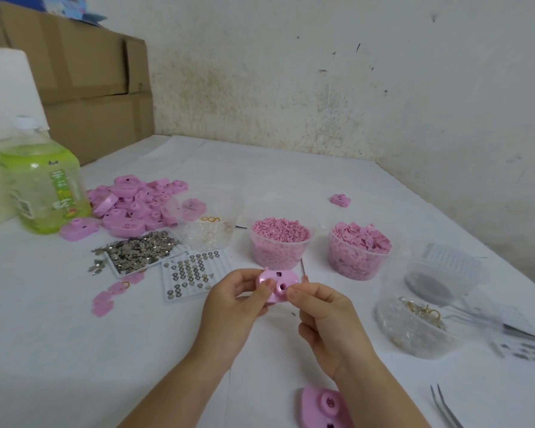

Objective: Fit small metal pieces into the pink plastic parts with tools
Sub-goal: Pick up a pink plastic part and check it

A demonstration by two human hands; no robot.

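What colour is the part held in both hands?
The part is pink, shown in the head view.

A makeshift small-parts assembly workshop: a white-covered table (291, 180) against a stained wall (352, 88), stacked cardboard boxes (90, 88), tubs of pink plastic bits (280, 242) and trays of metal pieces (139, 250).

Two hands were in play, left hand (232, 301) and right hand (325, 316), with one held pink part (278, 284) between them. One near pink part (325, 407) lay at the front edge and one lone pink part (340, 200) sat far across the bench (74, 350). The pink heap (136, 205) was beyond counting. Two pink-filled tubs stood there, the grain tub (280, 242) and the chip tub (360, 251). There were two trays of metal pieces, the heaped tray (139, 251) and the sorted tray (192, 273). One green bottle (44, 186), one pair of tweezers (445, 406).
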